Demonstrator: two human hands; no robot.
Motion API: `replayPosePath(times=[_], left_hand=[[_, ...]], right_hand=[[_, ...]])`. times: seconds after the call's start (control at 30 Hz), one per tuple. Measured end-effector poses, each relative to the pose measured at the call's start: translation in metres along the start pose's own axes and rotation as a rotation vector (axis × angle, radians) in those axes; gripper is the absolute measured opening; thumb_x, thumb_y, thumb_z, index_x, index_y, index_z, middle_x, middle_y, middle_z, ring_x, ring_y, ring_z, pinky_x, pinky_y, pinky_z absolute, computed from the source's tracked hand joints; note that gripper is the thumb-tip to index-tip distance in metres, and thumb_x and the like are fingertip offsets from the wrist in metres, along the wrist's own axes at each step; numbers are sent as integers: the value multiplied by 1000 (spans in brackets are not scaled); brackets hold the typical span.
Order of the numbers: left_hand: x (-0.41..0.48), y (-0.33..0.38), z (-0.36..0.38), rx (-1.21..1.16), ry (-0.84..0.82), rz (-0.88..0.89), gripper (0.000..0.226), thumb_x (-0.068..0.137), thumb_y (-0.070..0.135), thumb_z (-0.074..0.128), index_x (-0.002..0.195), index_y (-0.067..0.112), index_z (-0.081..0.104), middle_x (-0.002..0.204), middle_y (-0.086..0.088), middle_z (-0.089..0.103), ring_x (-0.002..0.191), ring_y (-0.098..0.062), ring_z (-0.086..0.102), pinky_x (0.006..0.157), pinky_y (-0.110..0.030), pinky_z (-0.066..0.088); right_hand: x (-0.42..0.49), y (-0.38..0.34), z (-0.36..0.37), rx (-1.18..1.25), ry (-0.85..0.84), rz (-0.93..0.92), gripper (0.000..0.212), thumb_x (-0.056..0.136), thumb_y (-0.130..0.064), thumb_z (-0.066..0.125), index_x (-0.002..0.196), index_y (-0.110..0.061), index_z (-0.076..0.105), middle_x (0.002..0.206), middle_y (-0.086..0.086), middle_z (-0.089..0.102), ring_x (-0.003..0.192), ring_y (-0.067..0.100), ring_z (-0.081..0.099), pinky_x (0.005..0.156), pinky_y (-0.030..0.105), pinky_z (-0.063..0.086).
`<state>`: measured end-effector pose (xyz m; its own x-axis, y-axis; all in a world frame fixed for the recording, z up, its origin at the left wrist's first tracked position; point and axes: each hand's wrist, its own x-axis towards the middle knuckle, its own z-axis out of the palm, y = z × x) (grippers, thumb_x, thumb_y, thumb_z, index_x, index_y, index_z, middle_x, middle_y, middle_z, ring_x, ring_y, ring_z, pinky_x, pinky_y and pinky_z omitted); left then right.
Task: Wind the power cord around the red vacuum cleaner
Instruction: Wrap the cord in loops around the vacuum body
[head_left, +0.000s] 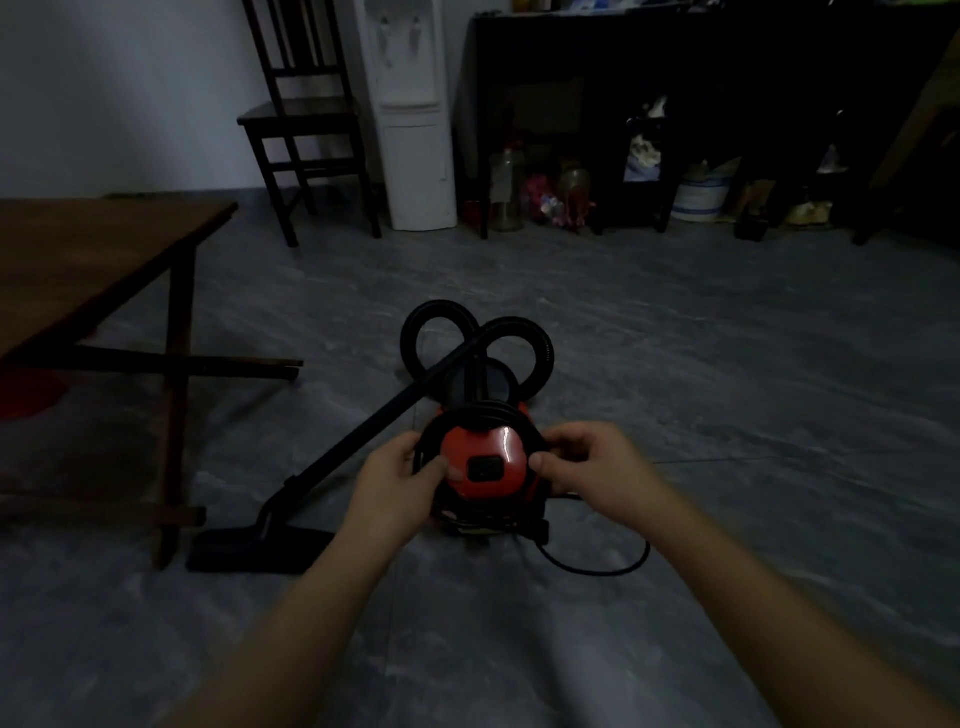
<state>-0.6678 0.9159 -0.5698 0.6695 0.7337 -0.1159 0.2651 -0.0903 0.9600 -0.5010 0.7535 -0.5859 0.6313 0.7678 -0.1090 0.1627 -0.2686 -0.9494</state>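
In the head view, the red vacuum cleaner (480, 460) stands on the floor directly in front of us, its long axis pointing away, toward the looped hose (441, 322) behind it. Black turns of the power cord (597, 569) already circle its red top. Our left hand (400, 478) grips these turns on the vacuum's left side, and our right hand (592, 462) pinches the cord on its right side. One loose loop lies on the floor right of the vacuum (nearer our right hand), so we judge that this hand should lead the next turn.
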Motion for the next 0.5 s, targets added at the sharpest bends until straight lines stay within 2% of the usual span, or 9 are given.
replayPosePath(times=[0.1, 0.2, 0.33, 0.5], left_hand=[[-3, 4, -3, 13, -85, -50, 24, 85, 2, 68, 101, 19, 69, 95, -7, 75, 88, -26, 74, 78, -52, 61], [-6, 8, -5, 58, -163, -82, 29, 84, -3, 67, 96, 23, 64, 90, -8, 72, 78, -26, 73, 57, -42, 62], [-2, 0, -7, 199, -186, -74, 9, 93, 11, 61, 98, 17, 66, 77, -11, 76, 63, -22, 71, 57, -45, 61], [0, -4, -4, 277, -213, -15, 15, 97, 10, 54, 107, 15, 64, 75, -6, 74, 56, -2, 67, 51, -22, 55]], right_hand=[[1, -3, -2, -15, -15, -12, 19, 87, -24, 74, 105, -18, 74, 94, 15, 75, 89, 34, 74, 84, 54, 59], [-2, -7, -1, -70, -76, -26, 8, 90, -23, 71, 96, -24, 76, 89, 15, 74, 88, 34, 73, 84, 54, 60], [-3, -8, 1, -214, -110, -72, 8, 89, -25, 71, 95, -24, 76, 89, 12, 74, 86, 28, 72, 82, 51, 60], [-4, -13, 3, -308, -105, -120, 8, 88, -24, 72, 94, -22, 76, 84, 6, 74, 79, 21, 71, 77, 42, 60]])
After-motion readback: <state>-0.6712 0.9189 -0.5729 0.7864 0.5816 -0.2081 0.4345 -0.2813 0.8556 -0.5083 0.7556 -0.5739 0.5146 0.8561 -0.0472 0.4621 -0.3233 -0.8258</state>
